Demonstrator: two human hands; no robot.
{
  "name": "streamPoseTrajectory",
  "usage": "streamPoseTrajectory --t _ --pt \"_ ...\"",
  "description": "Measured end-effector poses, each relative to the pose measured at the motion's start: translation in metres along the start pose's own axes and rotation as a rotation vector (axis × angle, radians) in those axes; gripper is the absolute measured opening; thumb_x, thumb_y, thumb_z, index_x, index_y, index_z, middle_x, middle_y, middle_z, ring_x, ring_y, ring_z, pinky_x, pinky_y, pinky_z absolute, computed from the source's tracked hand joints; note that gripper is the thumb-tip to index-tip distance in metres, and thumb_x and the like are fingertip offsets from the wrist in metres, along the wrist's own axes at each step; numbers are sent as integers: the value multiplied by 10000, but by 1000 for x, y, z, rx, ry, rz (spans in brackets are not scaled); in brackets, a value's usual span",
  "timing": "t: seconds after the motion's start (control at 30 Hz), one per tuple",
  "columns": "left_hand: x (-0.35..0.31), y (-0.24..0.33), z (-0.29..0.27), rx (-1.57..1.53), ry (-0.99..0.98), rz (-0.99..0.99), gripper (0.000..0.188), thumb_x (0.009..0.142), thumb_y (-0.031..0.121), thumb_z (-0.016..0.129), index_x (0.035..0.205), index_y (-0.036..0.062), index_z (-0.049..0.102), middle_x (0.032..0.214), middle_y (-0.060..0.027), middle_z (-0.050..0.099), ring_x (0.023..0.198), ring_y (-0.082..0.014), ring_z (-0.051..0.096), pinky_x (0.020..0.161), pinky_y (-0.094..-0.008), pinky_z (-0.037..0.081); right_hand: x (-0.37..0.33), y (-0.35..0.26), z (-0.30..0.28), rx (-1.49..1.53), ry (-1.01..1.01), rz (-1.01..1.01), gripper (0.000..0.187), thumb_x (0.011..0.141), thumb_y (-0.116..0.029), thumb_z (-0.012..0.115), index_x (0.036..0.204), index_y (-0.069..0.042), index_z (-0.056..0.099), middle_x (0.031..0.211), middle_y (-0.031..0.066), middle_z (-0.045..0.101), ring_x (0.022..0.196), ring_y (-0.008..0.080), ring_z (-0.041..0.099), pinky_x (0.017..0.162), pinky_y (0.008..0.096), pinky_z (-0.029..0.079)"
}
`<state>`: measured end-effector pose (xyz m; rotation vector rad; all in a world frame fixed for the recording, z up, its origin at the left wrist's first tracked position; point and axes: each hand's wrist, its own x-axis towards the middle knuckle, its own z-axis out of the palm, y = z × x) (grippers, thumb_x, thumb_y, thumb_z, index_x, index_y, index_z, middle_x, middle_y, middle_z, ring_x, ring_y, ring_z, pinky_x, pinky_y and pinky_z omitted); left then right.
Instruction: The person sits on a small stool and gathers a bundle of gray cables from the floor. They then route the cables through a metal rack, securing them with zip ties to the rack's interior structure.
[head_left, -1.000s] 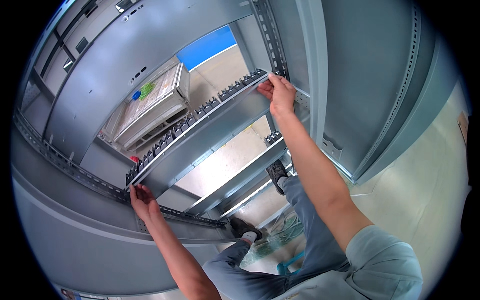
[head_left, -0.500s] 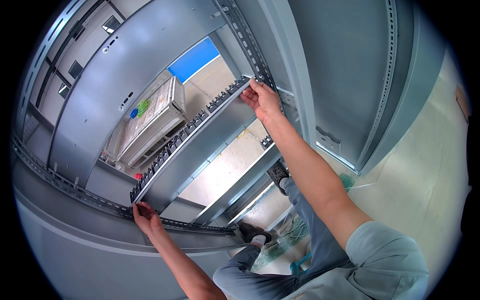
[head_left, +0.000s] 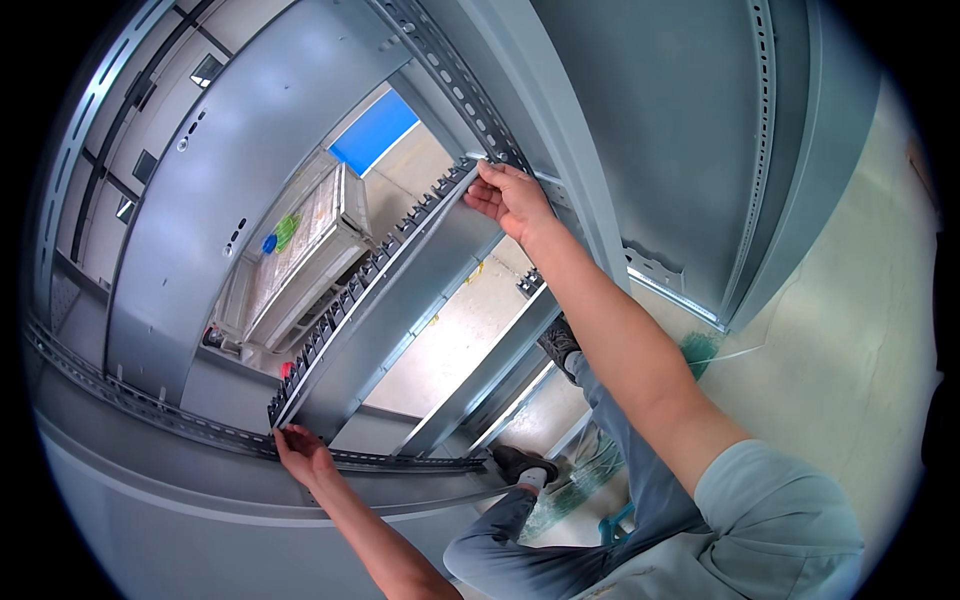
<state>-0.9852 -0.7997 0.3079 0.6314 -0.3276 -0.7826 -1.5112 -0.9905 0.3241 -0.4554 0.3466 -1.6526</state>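
Observation:
A long grey metal crossbar (head_left: 385,285) slants across the open cabinet frame, with a row of black toothed clips (head_left: 350,292) along its upper edge. My right hand (head_left: 510,202) pinches the crossbar's far right end, thumb on top and fingers curled underneath, close to the perforated upright (head_left: 455,85). At the near left end my left hand (head_left: 305,455) is closed around the bar's corner, beside the lower perforated rail (head_left: 180,412). Part of its grip is hidden behind the bar's end.
A second metal crossbar (head_left: 475,370) lies below, with black clips (head_left: 531,282) at its right end. Behind the frame stands a worn pale platform (head_left: 300,250) with a green coil (head_left: 287,232) on it. My shoes (head_left: 525,466) are near the cabinet's lower frame.
The view has shifted slightly, so the cabinet sits a little differently in the picture. Both hands stay at the two ends of the crossbar.

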Motion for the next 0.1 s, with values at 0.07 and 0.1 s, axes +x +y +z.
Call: streamPoseTrajectory --t 0.07,0.1 --pt "-1 0 -2 15 -19 0 139 989 185 702 1008 49 683 891 -74 731 763 -153 705 660 -253 637 2 -2 -1 -19 -2 -2 174 982 -210 722 921 -72 634 864 44 665 798 181 688 805 374 642" --pt "0 0 -2 17 -19 1 139 989 185 702 1008 49 683 891 -74 731 763 -153 705 660 -253 637 2 -1 -1 -28 -4 -2 172 983 -210 721 928 -70 637 873 47 669 802 186 688 810 376 641"
